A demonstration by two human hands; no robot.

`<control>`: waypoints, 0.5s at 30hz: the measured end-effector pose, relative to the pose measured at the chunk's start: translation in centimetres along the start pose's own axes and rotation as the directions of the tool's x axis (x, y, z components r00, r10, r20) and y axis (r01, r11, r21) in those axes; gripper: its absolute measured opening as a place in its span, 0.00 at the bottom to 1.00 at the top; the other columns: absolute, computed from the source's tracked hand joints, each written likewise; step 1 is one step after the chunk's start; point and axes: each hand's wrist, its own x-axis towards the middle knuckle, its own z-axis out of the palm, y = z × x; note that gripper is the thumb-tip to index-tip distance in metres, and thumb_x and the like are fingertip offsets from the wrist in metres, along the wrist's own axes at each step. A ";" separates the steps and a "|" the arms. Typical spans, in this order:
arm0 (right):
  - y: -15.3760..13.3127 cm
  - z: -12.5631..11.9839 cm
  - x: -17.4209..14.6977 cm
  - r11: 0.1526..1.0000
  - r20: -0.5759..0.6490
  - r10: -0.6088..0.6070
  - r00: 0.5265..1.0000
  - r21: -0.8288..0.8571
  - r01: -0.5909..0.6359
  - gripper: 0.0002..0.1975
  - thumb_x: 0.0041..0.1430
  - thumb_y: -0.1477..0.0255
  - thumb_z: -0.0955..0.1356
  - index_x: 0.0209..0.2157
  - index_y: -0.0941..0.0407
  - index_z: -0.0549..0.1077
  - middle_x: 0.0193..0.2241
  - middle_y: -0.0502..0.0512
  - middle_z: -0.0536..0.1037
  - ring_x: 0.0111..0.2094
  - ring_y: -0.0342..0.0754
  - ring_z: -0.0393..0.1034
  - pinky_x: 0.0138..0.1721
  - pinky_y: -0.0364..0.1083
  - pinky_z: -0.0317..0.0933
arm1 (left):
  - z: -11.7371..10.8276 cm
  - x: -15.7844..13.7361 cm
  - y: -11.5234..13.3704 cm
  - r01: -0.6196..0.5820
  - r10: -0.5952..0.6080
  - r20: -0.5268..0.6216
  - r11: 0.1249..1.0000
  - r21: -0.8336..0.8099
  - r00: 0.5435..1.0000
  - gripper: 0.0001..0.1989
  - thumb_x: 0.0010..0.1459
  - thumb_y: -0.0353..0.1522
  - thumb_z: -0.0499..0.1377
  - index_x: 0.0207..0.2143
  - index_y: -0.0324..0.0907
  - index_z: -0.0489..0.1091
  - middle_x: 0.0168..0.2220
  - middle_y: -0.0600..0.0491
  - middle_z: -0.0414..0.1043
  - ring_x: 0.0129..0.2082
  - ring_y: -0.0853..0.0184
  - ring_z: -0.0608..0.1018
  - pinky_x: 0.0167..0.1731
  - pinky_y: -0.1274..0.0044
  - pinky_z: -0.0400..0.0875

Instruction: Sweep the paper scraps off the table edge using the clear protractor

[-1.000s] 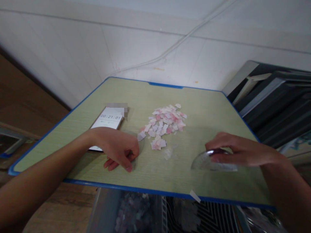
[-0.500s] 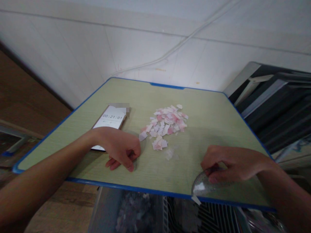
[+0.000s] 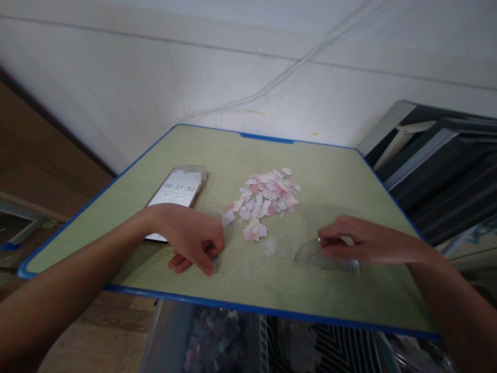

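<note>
My right hand pinches a clear half-round plastic protractor just over the right side of the table. My left hand rests at the left with its fingers curled under. A faint see-through edge shows beside its thumb, but I cannot make out what the fingers hold. Between the hands and farther back lies a loose pile of pink and white paper scraps. A smaller clump of scraps lies in front of it. Close to that clump are some thin clear bits.
A phone showing a running timer lies partly behind my left wrist. The table has a blue rim. Below its front edge stands a clear bin holding scraps. Dark folded items lean at the right, by the wall.
My right hand has lifted the protractor from the front edge, back and a little left over the table. The white scrap at its edge has gone from there. My left hand stays put.
</note>
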 end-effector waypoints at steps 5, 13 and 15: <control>2.2 -0.4 1.3 0.982 -0.294 0.182 0.938 0.015 -0.186 0.19 0.55 0.58 0.59 0.17 0.55 0.58 0.15 0.47 0.57 0.18 0.41 0.53 0.20 0.43 0.47 | 0.0 0.0 0.1 -0.002 0.002 -0.003 1.000 -0.007 1.000 0.14 0.52 0.28 0.57 0.16 0.43 0.58 0.10 0.58 0.64 0.11 0.70 0.70 0.11 0.83 0.60; -1.0 2.4 3.0 0.991 -0.305 0.132 0.943 0.055 -0.121 0.16 0.55 0.63 0.58 0.17 0.54 0.57 0.15 0.46 0.56 0.18 0.40 0.51 0.21 0.43 0.44 | 0.0 0.1 0.1 -0.032 0.032 -0.018 0.999 0.031 0.999 0.14 0.52 0.30 0.56 0.17 0.43 0.57 0.10 0.58 0.64 0.11 0.70 0.70 0.10 0.83 0.58; -1.7 3.0 3.2 0.993 -0.285 0.120 0.951 0.052 -0.110 0.16 0.55 0.65 0.59 0.17 0.55 0.57 0.15 0.46 0.56 0.18 0.40 0.52 0.21 0.42 0.44 | 0.0 0.2 0.0 -0.036 0.036 -0.018 0.999 0.025 0.999 0.14 0.52 0.31 0.56 0.17 0.44 0.57 0.10 0.58 0.65 0.11 0.70 0.70 0.10 0.83 0.57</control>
